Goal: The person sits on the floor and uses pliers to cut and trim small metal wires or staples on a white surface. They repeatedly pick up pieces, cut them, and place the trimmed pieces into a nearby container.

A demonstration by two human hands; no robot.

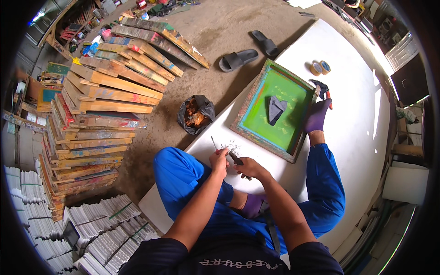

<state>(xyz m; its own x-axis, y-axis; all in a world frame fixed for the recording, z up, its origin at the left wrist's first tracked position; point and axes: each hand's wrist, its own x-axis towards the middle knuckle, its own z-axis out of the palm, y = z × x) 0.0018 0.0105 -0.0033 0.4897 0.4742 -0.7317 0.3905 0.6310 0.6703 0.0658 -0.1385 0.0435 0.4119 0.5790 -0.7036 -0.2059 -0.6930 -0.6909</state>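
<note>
My left hand (219, 161) is closed around a thin, pale pointed rod (213, 141), which sticks up past the fingers. Close beside it, my right hand (253, 168) grips a dark hand tool (235, 157); its exact kind is unclear. Just beyond both hands, several small dark wire-like bits (232, 145) are scattered on the white tabletop (201, 149). Farther off lies a wooden screen-printing frame (245, 101) with green mesh, and a crumpled grey cloth (277, 109) rests on it.
Two small open tins (316, 68) and a black rag (321, 86) lie past my purple-socked foot (317, 114). On the floor are a black bag of brown scraps (197, 114) and black slippers (238, 60). Wooden frames (105, 101) and strapped white stacks (107, 220) stand left.
</note>
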